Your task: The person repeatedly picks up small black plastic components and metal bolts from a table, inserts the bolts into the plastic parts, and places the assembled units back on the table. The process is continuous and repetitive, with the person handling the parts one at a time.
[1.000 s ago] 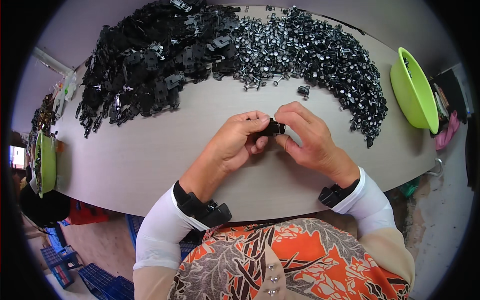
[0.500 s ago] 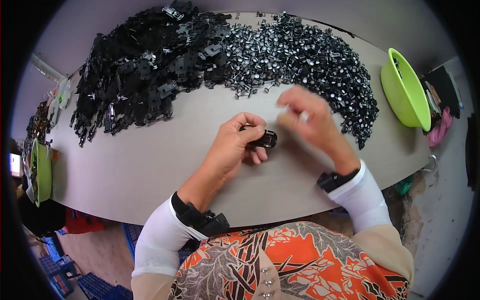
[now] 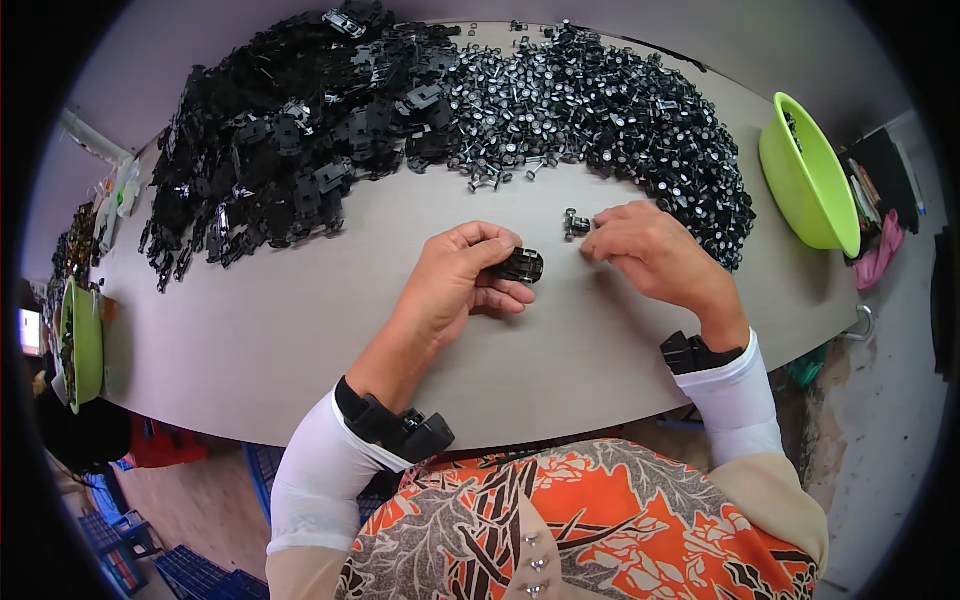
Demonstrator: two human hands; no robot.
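Note:
Between thumb and fingers, my left hand [image 3: 465,275] grips a small black toy car body [image 3: 520,265] over the middle of the table. My right hand [image 3: 650,250] is to its right, just off the near edge of the axle pile, fingers bent together. At its fingertips is a small cluster of wheel axles [image 3: 575,224], dark wheels on metal rods; how much of it is pinched and how much lies on the table is hard to make out. Some centimetres separate the two hands.
A big heap of black toy car parts [image 3: 290,140] covers the back left. Beside it spreads a pile of wheel axles [image 3: 600,110]. A green basin [image 3: 815,190] stands at the right edge, another green basin [image 3: 86,345] at the left. The pale tabletop [image 3: 250,350] curves toward me.
My right hand has moved slightly right, away from the toy car body, and the axle cluster now shows at its fingertips. My left hand has shifted slightly left, still gripping the car body.

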